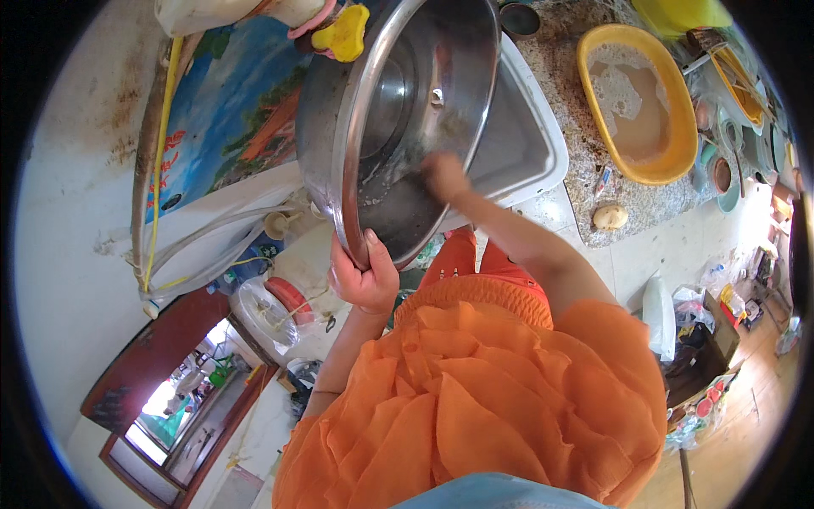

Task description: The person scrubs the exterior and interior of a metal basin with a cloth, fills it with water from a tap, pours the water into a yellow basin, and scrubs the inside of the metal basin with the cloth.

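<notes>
A large stainless steel basin (394,140) is tilted up on its side above a white-rimmed sink (554,159). My left hand (365,273) grips its rolled rim at the lower edge, with the thumb on the inner side. Inside the basin, my right hand (447,178) is curled against the wet, shiny wall and blurred. A greyish blur lies beside its fingers; whether it is a scrubber or a reflection I cannot tell. White suds or drops streak the metal below that hand.
On the speckled counter (572,127) to the right stands a yellow plastic tub (690,140) of cloudy, sudsy water. A pale round lump (610,217) lies near the counter's edge. Grey hoses (210,235) run along the left wall. A cardboard box (706,356) of bags sits at right.
</notes>
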`<state>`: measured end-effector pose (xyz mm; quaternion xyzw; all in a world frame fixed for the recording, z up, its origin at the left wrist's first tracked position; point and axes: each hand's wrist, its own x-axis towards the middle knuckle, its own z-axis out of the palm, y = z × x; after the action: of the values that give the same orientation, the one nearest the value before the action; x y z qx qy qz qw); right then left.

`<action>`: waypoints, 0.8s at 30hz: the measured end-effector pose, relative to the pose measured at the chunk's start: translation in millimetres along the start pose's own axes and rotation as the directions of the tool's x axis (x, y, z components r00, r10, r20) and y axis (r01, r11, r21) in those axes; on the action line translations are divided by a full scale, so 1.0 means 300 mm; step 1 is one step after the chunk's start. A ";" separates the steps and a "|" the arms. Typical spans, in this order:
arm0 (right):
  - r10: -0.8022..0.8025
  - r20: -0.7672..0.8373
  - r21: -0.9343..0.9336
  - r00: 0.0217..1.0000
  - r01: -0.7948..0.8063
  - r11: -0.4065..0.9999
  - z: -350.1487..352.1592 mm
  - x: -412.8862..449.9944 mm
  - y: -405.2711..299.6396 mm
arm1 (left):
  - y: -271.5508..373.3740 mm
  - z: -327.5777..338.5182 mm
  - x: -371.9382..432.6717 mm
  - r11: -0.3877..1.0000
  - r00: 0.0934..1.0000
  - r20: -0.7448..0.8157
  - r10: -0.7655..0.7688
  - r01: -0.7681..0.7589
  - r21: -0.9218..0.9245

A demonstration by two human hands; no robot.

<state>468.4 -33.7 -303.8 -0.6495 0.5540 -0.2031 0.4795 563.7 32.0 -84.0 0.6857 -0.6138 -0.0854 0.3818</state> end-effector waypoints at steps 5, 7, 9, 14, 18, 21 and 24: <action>-0.229 -0.004 0.306 0.973 0.219 0.927 0.040 -0.109 -0.087 | -0.022 -0.004 -0.015 1.000 0.999 -0.045 -0.001 0.002 0.030; -0.094 0.029 0.218 0.995 0.086 0.972 -0.004 -0.038 -0.034 | 0.005 -0.003 0.006 0.999 0.999 -0.022 0.042 -0.041 0.021; 0.173 0.069 0.026 0.982 -0.176 0.984 -0.034 0.026 -0.016 | 0.005 -0.006 0.008 1.000 1.000 -0.014 0.017 -0.017 0.023; -0.111 -0.025 0.112 0.994 0.113 0.987 -0.014 -0.058 0.010 | 0.008 0.008 0.026 0.997 0.981 -0.181 0.071 -0.063 0.052; 0.098 0.090 -0.057 0.991 -0.093 0.994 -0.055 0.055 0.062 | 0.006 0.038 0.047 0.994 0.977 -0.185 0.102 -0.093 0.060; -0.158 -0.038 0.351 0.987 0.162 0.922 -0.026 -0.203 -0.322 | -0.016 0.035 0.032 0.999 0.975 -0.217 0.045 -0.041 0.022; -0.070 0.191 0.444 0.979 -0.022 0.896 -0.006 -0.161 -0.104 | -0.002 0.019 0.032 0.997 0.975 -0.208 0.079 -0.074 0.029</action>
<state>468.8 7.5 -263.7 -0.5472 0.4336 -0.2629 0.6660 563.0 21.1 -84.9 0.6707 -0.5973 0.0083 0.4397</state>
